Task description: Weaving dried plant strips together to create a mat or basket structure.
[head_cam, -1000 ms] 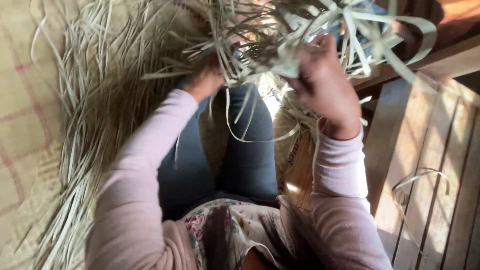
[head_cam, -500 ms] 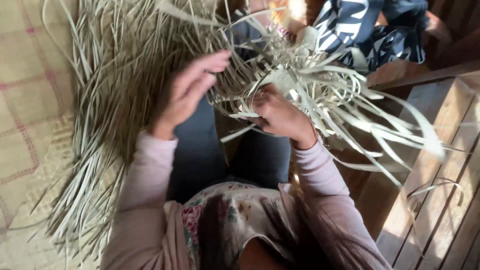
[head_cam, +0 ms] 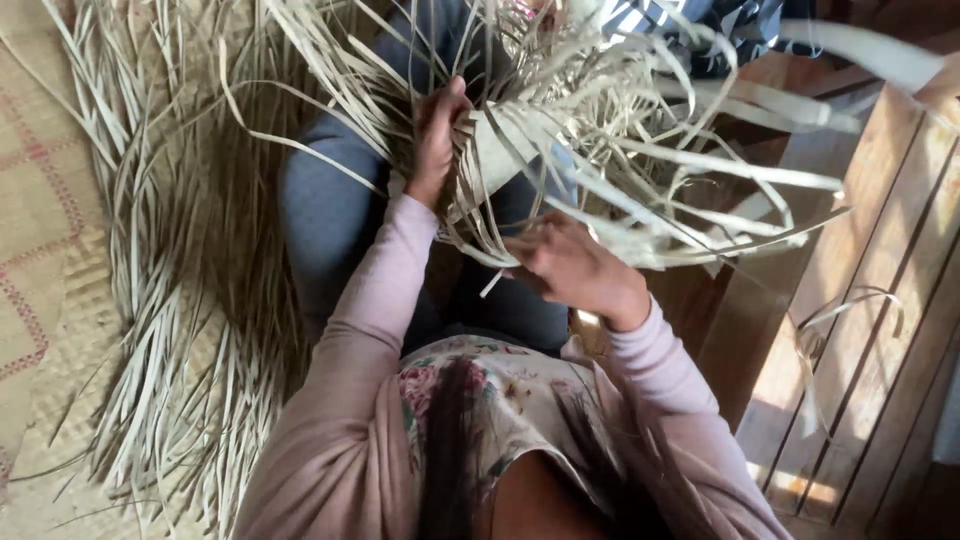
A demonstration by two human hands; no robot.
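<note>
gripping the tangled bundle of dried leaf strips (head_cam: 600, 130) above the lap, left hand (head_cam: 437, 135) fingers clamped on strands; right hand (head_cam: 572, 265) fingers pinching one, seemingly sorting; loosening it would need gentle pulling.

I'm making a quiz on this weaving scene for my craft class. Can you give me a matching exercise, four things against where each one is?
Things:
1. left hand
2. right hand
3. loose pile of strips
4. single curled strip

Places:
A. spread on the woven mat, on the person's left
B. on the wooden boards, on the person's right
C. gripping the upper part of the strip bundle above the knees
D. at the lower edge of the bundle, nearer the body

Pairs: 1-C, 2-D, 3-A, 4-B
</note>
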